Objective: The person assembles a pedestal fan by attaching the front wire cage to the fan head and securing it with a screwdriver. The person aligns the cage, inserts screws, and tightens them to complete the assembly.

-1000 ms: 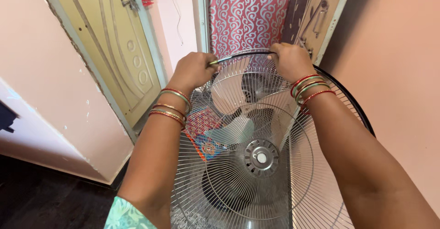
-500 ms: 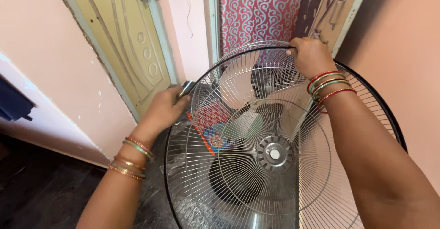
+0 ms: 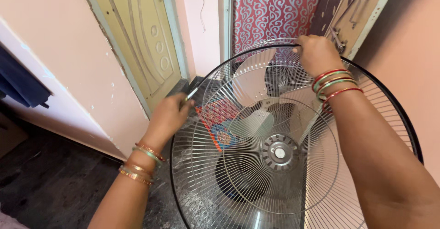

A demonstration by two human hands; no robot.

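Head view, looking down over a pedestal fan.

The fan guard (image 3: 256, 165), a round wire grille with a black rim band, fills the near right of the frame. Its silver hub cap (image 3: 280, 153) sits at the centre of the radiating wires. Pale fan blades (image 3: 250, 121) show through the wires behind it.

Left hand (image 3: 168, 115): at the left edge of the guard, fingers curled shut around a slim metal tool (image 3: 190, 93). Only the tool's shiny tip shows above the knuckles, so its kind cannot be told. The tip lies just beside the black rim at the upper left. Thin gold, green and red bangles (image 3: 140, 163) ring the wrist.

Right hand (image 3: 316, 54): at the far top of the guard, fingers clenched over the rim wire, gripping it. Red and green bangles (image 3: 333, 88) sit on this wrist, and the forearm runs across the right half of the grille.

Surroundings: a yellow panelled door (image 3: 142, 41) stands far left, with a red and white patterned curtain (image 3: 275, 11) beyond the fan and a second door (image 3: 362, 13) with a metal latch far right. Pink walls (image 3: 55, 68) close in on both sides. A dark blue cloth (image 3: 20, 84) hangs at the left edge. Dark floor (image 3: 50, 183) lies near left. Through the wires, a colourful patterned mat (image 3: 219, 126) lies on the floor.
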